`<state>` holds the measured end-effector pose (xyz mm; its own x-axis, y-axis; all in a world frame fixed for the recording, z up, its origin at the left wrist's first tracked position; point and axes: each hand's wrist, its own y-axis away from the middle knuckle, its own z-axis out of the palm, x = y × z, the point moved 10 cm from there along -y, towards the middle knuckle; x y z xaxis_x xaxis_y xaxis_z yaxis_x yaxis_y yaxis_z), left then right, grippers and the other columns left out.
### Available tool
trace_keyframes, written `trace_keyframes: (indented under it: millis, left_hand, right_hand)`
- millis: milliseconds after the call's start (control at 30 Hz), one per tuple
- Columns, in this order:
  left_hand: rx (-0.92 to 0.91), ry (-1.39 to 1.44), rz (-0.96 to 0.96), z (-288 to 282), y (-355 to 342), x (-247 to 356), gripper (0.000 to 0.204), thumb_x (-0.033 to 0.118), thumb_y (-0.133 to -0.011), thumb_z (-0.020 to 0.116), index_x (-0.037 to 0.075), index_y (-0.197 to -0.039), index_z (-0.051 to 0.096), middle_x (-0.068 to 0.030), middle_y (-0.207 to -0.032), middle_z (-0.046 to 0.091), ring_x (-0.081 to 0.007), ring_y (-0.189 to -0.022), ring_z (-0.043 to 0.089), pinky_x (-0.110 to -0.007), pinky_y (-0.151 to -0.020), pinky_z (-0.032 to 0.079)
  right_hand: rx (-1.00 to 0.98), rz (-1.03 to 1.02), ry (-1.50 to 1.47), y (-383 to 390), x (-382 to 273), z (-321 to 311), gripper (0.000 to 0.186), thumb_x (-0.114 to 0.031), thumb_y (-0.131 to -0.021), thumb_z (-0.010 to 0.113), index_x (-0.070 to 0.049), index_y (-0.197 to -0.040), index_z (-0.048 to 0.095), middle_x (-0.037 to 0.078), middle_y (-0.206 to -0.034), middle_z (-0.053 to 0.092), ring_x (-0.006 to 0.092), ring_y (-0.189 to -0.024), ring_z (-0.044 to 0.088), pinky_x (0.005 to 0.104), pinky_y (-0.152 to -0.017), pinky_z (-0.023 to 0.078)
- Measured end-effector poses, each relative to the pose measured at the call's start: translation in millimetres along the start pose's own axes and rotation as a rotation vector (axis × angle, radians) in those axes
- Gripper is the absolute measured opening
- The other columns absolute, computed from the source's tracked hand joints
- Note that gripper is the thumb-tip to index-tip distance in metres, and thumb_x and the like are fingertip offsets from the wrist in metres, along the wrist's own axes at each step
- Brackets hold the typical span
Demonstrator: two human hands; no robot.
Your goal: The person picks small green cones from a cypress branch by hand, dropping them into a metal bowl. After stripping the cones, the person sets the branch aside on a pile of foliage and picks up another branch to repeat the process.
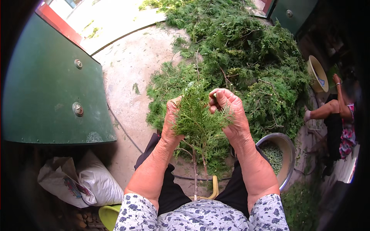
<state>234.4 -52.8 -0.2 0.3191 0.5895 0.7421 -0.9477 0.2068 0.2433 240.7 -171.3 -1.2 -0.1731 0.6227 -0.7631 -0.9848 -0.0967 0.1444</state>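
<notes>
A leafy evergreen branch [196, 115] stands upright before me, its bare stems running down between my legs. My left hand [170, 121] is closed on the branch's left side; foliage hides its fingertips. At the upper right of the branch, my right hand [230, 107] is curled in a pinch, with a small pale green piece [215, 95] showing at the fingers. Some leaf tips overlap the right palm. Beside my right forearm sits a metal bowl [291, 156] holding many small green cones [273, 157].
A large heap of cut evergreen branches [246, 54] spreads ahead and right. Green metal doors [50, 88] stand at left, above white sacks [96, 179] and a yellow-green basin [109, 216]. A cable [125, 131] crosses the floor. Another person [341, 111] sits at right near a beige basin [314, 73].
</notes>
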Motion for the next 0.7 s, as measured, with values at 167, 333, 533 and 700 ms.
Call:
trace_keyframes:
  millis: [167,333,533,700]
  left_hand:
    - [-0.154,-0.622,0.291,5.9,-5.9,14.3,0.019,0.014,-0.09,0.046,0.003,-0.081,0.057,0.0036,-0.069,0.056,-0.0032,-0.061,0.051,-0.02,-0.051,0.044]
    - [-0.046,-0.16,0.017,-19.6,-12.7,-9.1,0.013,0.01,-0.084,0.05,0.004,-0.083,0.061,0.0037,-0.076,0.057,-0.0048,-0.071,0.052,-0.021,-0.061,0.045]
    - [-0.044,-1.075,0.534,-1.1,-16.2,18.9,0.008,-0.005,-0.073,0.049,0.002,-0.071,0.052,0.0062,-0.065,0.044,-0.0037,-0.063,0.037,-0.023,-0.052,0.036]
    - [0.055,-0.715,0.208,-17.6,-20.8,11.4,0.007,0.01,-0.081,0.065,0.005,-0.08,0.061,0.006,-0.071,0.056,-0.0012,-0.061,0.044,-0.02,-0.05,0.036]
  right_hand:
    - [-0.047,-0.045,-0.151,-7.3,-25.7,0.5,0.017,-0.013,-0.086,0.057,-0.001,-0.097,0.056,0.008,-0.082,0.06,0.0134,-0.07,0.056,0.0229,-0.057,0.043]
    - [-0.098,-0.35,0.246,32.3,-81.2,37.4,0.011,-0.006,-0.086,0.057,-0.002,-0.094,0.062,0.003,-0.078,0.06,0.0054,-0.059,0.052,0.0163,-0.046,0.038]
    - [-0.487,-0.827,1.034,90.9,-49.9,127.7,0.029,0.014,-0.069,0.051,0.003,-0.094,0.061,0.01,-0.083,0.059,0.016,-0.072,0.058,0.0242,-0.056,0.049]
    - [-0.154,-0.34,1.075,33.3,-11.7,32.0,0.013,0.005,-0.083,0.05,0.002,-0.092,0.059,0.007,-0.075,0.055,0.0116,-0.056,0.057,0.0223,-0.047,0.046]
